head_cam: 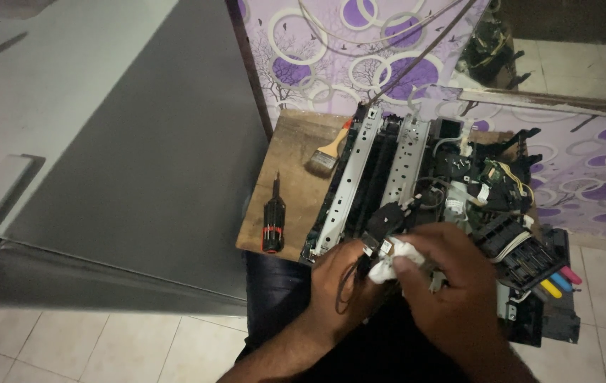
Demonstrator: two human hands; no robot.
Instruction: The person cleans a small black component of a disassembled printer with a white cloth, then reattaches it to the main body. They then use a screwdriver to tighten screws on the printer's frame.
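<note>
Down on the board: a stripped printer (423,191) lay across a brown wooden board (285,167), its black plastic frame open and two pale perforated metal rails (349,184) running lengthwise.
Left hand: the left hand (342,280) was curled shut around a small black part (381,227) at the printer's near edge, thin black wire looping beneath the palm.
Right hand: the right hand (445,280) had fingers pinched together on a crumpled white cloth (392,259), pressed against the black part.
Cloth: soft, wadded, bright against the dark plastic, held between both hands and touching each.
Printer insides: tangled wires, white connectors and a green board sat on the right side; four ink tanks (555,280) with yellow, blue and pink caps stood just beside the right hand.
Screwdriver: a black-handled screwdriver (273,220) with red bands lay on the board, well apart from the hands.
Brush: a flat brush (328,152) with wooden handle and dark bristles lay near the left rail.
Surroundings: a smooth grey panel (154,163) to the left, purple circle-patterned wall (345,50) behind, pale tiled floor (104,347) below.
Blocked: both hands hid the printer's near corner.
</note>
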